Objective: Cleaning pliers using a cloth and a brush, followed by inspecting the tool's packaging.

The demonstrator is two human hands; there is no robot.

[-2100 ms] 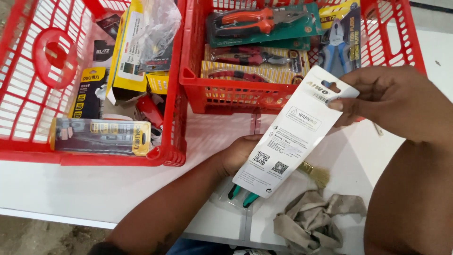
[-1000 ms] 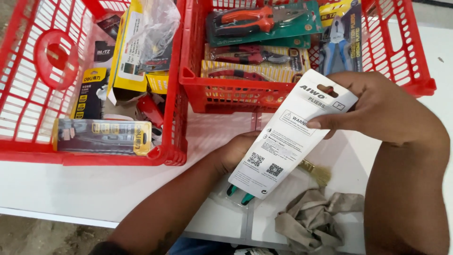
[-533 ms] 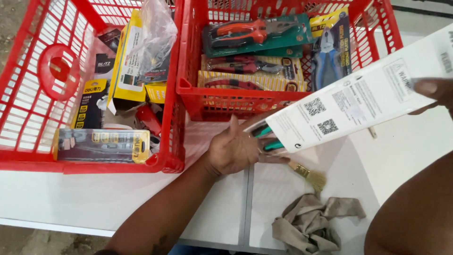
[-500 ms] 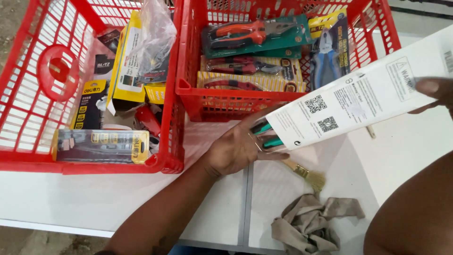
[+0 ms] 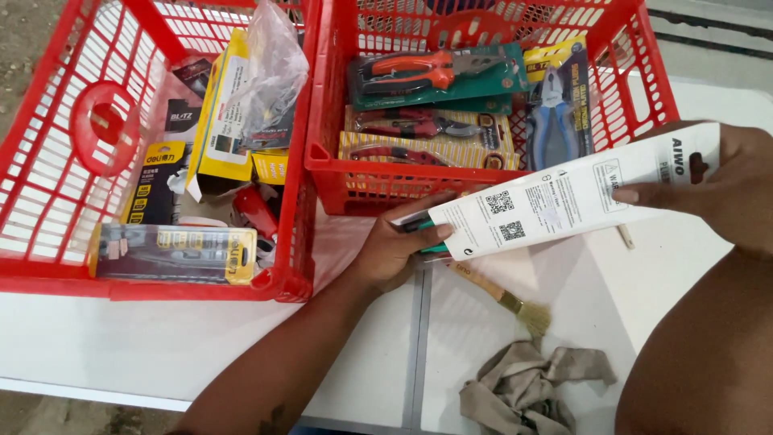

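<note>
White counter (image 5: 161,346) in two slabs, grey seam (image 5: 416,338) between. Bare sandy floor (image 5: 24,32) beyond left edge. Grey paving (image 5: 708,60) top right. Bright, even daylight, soft shadows.

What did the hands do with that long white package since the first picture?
The white carded tool package swung from standing nearly upright to lying almost sideways. The right hand carried its top end out to the right, and the left hand kept its grip on the green-handled bottom end. The two red baskets, the small brush and the crumpled cloth stayed put.
</note>
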